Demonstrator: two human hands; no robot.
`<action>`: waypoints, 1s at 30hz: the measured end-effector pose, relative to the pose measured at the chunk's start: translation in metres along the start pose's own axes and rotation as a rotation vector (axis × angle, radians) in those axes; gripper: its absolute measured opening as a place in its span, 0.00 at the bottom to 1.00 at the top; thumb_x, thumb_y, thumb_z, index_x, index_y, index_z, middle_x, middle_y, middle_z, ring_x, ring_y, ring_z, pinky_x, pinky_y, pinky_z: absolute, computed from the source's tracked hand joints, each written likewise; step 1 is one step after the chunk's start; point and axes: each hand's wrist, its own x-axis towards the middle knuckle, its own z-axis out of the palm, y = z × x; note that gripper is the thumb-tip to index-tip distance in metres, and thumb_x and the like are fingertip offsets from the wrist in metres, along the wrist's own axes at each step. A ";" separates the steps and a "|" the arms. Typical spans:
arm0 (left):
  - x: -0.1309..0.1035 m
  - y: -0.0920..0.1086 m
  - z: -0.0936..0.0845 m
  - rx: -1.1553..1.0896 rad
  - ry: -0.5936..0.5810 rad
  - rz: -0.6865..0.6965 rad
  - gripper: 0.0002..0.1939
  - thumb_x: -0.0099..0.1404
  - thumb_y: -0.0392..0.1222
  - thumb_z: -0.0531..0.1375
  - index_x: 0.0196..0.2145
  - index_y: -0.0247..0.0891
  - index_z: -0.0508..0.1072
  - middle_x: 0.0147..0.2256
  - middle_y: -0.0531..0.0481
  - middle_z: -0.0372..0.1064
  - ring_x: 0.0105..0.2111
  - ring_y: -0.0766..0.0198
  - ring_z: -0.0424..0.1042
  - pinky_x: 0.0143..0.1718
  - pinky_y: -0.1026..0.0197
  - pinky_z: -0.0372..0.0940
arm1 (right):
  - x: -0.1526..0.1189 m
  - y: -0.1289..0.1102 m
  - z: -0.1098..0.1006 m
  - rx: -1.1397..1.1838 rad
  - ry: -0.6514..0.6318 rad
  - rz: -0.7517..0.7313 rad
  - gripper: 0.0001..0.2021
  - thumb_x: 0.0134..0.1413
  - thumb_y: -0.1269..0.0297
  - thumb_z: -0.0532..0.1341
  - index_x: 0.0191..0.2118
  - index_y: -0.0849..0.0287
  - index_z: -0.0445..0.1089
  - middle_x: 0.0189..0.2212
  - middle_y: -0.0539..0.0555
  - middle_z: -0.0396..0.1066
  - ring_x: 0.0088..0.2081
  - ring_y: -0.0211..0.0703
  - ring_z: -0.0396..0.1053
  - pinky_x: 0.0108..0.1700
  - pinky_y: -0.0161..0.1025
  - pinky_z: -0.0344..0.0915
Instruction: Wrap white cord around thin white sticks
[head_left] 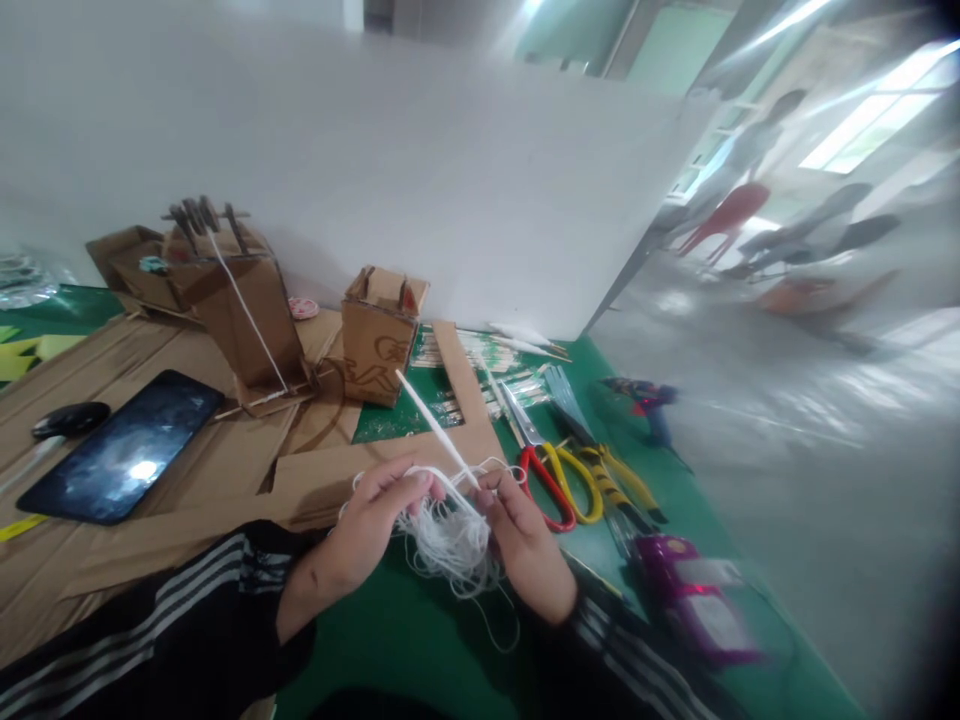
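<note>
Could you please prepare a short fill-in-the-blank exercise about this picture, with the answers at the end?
1. The tangled string by the left hand and right hand is ____ in colour.
2. The scissors have one yellow handle and one ____ handle.
3. The flat black device lies to the ____ of both hands.
4. The table has a ____ surface.

Missing words: white; red; left; green.

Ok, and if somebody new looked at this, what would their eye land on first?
Probably the tangle of white string at the centre, between the left hand and the right hand, with a white stick slanting up from the right fingertips. Next, the scissors with red and yellow handles, just beyond the right hand. Then the tall cardboard box at the back left, a white cord down its front.
</note>
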 end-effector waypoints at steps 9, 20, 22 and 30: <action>0.007 0.003 -0.004 -0.388 0.002 -0.019 0.10 0.64 0.40 0.55 0.28 0.35 0.74 0.14 0.60 0.43 0.18 0.71 0.51 0.23 0.67 0.50 | 0.005 -0.002 -0.027 0.002 -0.062 -0.035 0.13 0.62 0.53 0.54 0.33 0.57 0.60 0.22 0.46 0.63 0.23 0.35 0.63 0.29 0.35 0.62; -0.001 0.011 -0.004 0.030 0.258 0.357 0.14 0.69 0.43 0.50 0.26 0.38 0.62 0.22 0.55 0.57 0.24 0.67 0.59 0.28 0.63 0.56 | 0.005 -0.003 -0.044 0.068 -0.056 0.074 0.15 0.55 0.50 0.60 0.33 0.58 0.63 0.27 0.48 0.64 0.27 0.39 0.69 0.34 0.40 0.69; -0.002 0.011 -0.001 0.073 0.322 0.403 0.13 0.70 0.45 0.50 0.28 0.39 0.62 0.23 0.56 0.57 0.23 0.68 0.58 0.27 0.63 0.57 | 0.005 -0.004 -0.043 0.094 -0.055 0.095 0.15 0.53 0.50 0.61 0.33 0.58 0.63 0.27 0.48 0.64 0.27 0.39 0.68 0.33 0.39 0.69; 0.004 0.011 -0.005 -0.088 0.309 0.320 0.08 0.69 0.47 0.52 0.35 0.41 0.64 0.18 0.61 0.49 0.17 0.72 0.53 0.20 0.67 0.54 | 0.005 -0.001 -0.045 0.025 -0.086 0.094 0.17 0.54 0.48 0.60 0.34 0.58 0.64 0.25 0.48 0.63 0.26 0.38 0.67 0.30 0.38 0.67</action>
